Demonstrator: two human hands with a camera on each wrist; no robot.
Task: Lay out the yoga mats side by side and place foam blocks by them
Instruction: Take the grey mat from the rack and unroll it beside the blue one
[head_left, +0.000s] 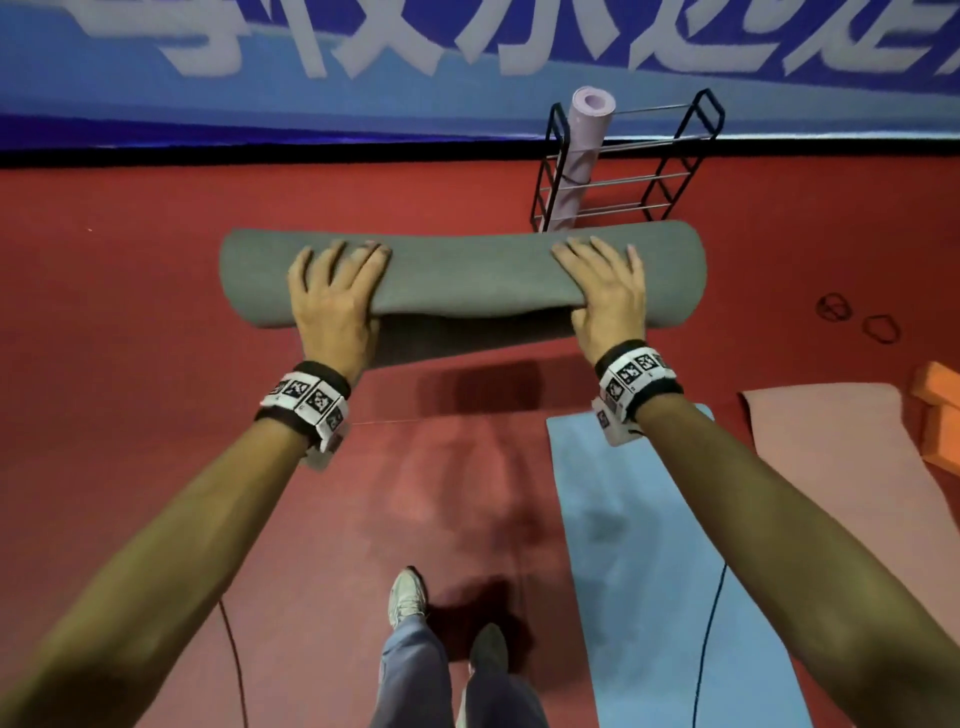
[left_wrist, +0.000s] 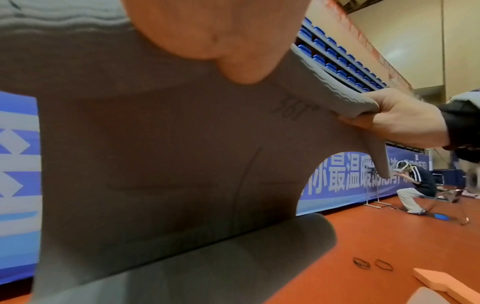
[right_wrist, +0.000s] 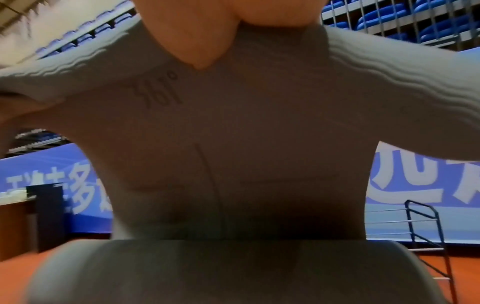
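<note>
I hold a grey yoga mat (head_left: 462, 275) up off the red floor by its top edge. My left hand (head_left: 332, 291) grips that edge on the left and my right hand (head_left: 608, 291) grips it on the right, fingers over the top and thumbs behind. In the left wrist view the grey mat (left_wrist: 155, 154) hangs down and its lower end is still curled into a roll. A blue mat (head_left: 660, 545) and a pink mat (head_left: 841, 457) lie flat side by side at the right. Orange foam blocks (head_left: 940, 415) sit at the pink mat's far right edge.
A black wire rack (head_left: 670, 171) by the blue banner wall holds a rolled lilac mat (head_left: 584, 156). Two black elastic bands (head_left: 857, 317) lie on the floor to the right. A thin cable crosses the blue mat. Another person (left_wrist: 415, 189) sits far off by the wall.
</note>
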